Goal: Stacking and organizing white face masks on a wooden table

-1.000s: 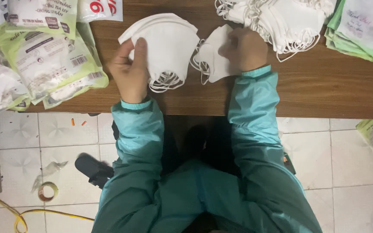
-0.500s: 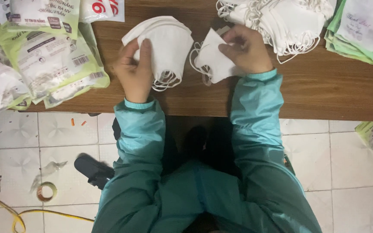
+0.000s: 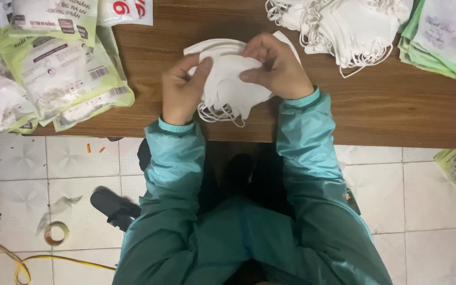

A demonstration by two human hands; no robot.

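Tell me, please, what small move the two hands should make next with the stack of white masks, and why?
Probably square the stack of white masks by pressing its edges even. Both the left hand and the right hand grip it over the wooden table, yet the mask edges look fanned and the ear loops hang loose below, so it seems not yet tidy.

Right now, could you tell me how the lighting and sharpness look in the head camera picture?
Head view: even, dim indoor light, soft shadow under the table edge; mild glare on the green-and-white packets; left hand, right hand and the white mask stack are fairly sharp; print on the packets is slightly soft; the straight table edge shows little distortion.
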